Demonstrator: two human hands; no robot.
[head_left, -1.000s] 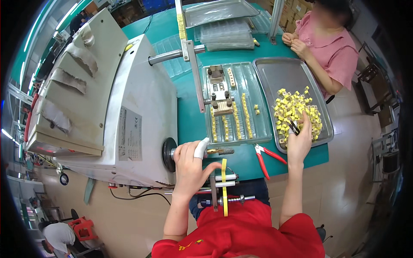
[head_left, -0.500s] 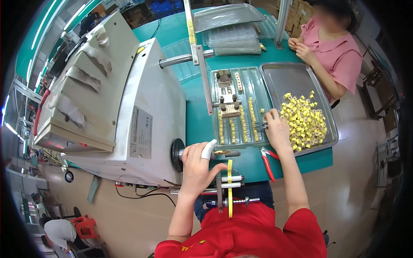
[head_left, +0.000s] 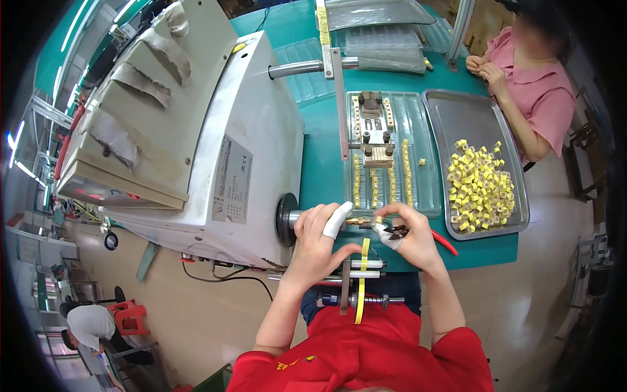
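My left hand [head_left: 317,245], a white cot on one finger, curls over the winding machine's metal spindle [head_left: 296,217]. Its thumb reaches to a strip of yellow tape [head_left: 361,281] that hangs over metal rollers [head_left: 368,264]. My right hand [head_left: 411,238] is closed at the spindle's outer end, with a small dark tool [head_left: 396,231] in its fingers; the tool's kind is unclear. A small yellowish piece [head_left: 379,220] shows at those fingertips, partly hidden. Red-handled cutters [head_left: 445,242] lie on the table, partly behind my right hand.
The white machine [head_left: 255,130] fills the left. Beyond my hands lies a clear plastic tray [head_left: 428,189] with rows of yellow-wrapped parts under a metal fixture [head_left: 375,137]. A metal tray [head_left: 450,111] holds a heap of yellow parts. Another person [head_left: 532,85] sits at right.
My right hand has come left and nearer from the plastic tray to the spindle's end, carrying the dark tool. My left hand stays at the spindle. The whole view has shifted a little.
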